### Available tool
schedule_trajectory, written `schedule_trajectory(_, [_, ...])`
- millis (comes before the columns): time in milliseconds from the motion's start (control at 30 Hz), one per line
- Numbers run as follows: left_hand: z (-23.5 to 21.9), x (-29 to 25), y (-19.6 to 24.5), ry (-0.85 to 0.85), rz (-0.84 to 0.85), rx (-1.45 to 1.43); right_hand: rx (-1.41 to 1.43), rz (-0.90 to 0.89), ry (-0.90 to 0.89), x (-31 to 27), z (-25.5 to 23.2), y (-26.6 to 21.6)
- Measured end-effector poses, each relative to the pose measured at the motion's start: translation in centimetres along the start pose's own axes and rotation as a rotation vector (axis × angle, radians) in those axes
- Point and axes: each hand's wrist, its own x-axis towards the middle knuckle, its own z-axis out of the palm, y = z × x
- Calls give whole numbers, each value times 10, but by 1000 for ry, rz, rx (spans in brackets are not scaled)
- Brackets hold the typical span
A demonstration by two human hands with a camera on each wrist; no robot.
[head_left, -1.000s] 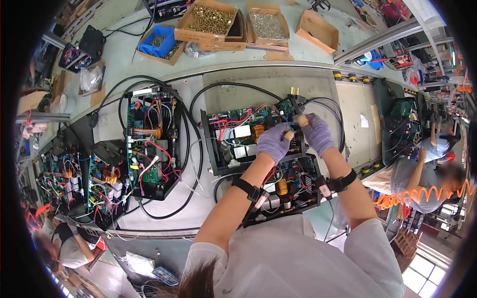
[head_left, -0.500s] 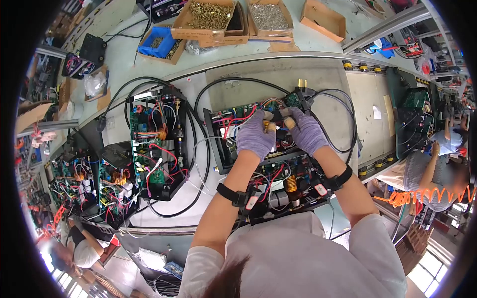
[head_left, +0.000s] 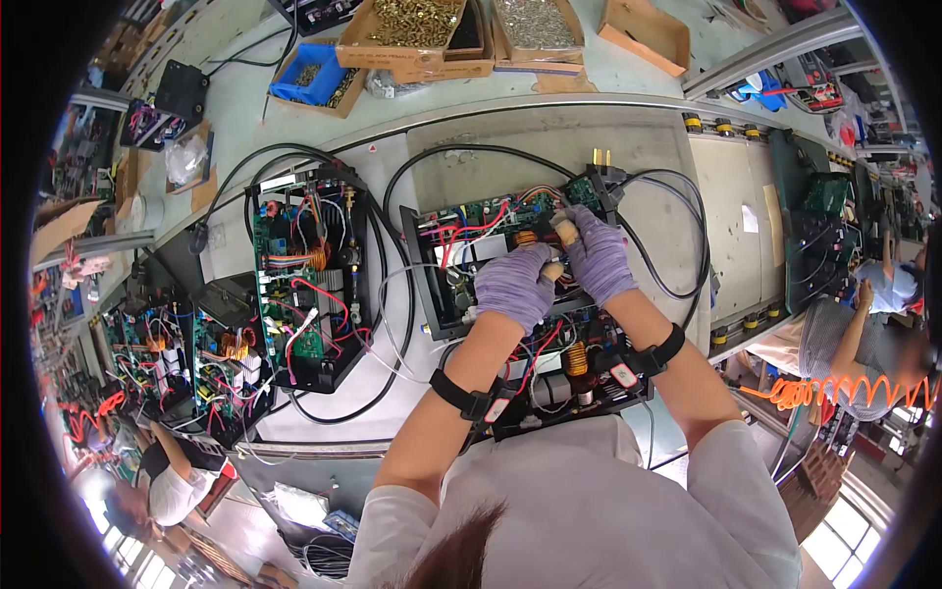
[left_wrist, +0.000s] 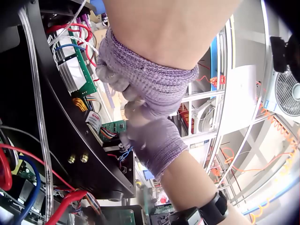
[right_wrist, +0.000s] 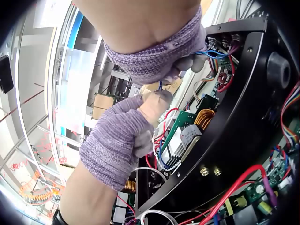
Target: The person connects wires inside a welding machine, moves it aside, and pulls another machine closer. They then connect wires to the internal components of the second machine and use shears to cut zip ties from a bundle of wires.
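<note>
Both hands wear purple knitted gloves with tan coverings on the thumbs. They work close together over the right part of an open black equipment case [head_left: 424,285] holding green circuit boards. In the right wrist view, blue wires [right_wrist: 219,55] run from the case into the curled fingers of my right hand [head_left: 601,257]. A short bit of blue wire [right_wrist: 161,86] shows at the thumb tip of my left hand [head_left: 515,287], whose thumb presses toward its bent fingers. A yellow coil [right_wrist: 205,118] sits inside the case below the hands. The gloves hide the wire between the fingers.
A second open case [head_left: 579,393] stands nearer the body, a third [head_left: 304,285] to the left. A black power cable [head_left: 702,240] loops on the right, its plug [head_left: 601,162] behind the case. Boxes of brass screws [head_left: 417,22] and silver parts [head_left: 530,34] stand at the back.
The hands came in over the case from slightly apart, then both shifted a little; the left moved right toward the right hand. The head view has turned slightly.
</note>
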Motion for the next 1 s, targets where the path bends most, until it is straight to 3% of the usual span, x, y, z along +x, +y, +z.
schedule_trajectory(100, [1,0,-2,74,-43,46,38,-83,-57,0,-14,-7])
schedule_trajectory(200, [9,2,-16,147,-67,32,2,-73,-306,-1,-34,-22])
schedule_trajectory(300, [19,6,-20,81,98,-5,-312,-227,-137,-6,-25,-6])
schedule_trajectory(400, [22,7,-20,56,81,-15,-408,-257,-79,-8,-25,-14])
schedule_trajectory(633, [28,6,-21,176,82,74,-328,-198,-167,-8,-26,-12])
schedule_trajectory(800, [38,5,-25,305,279,167,-394,-283,-134,-10,-24,-10])
schedule_trajectory(867, [38,4,-27,348,328,185,-372,-251,-219,-6,-26,-11])
schedule_trajectory(1000, [39,6,-30,235,219,102,-459,-355,-331,10,-29,-24])
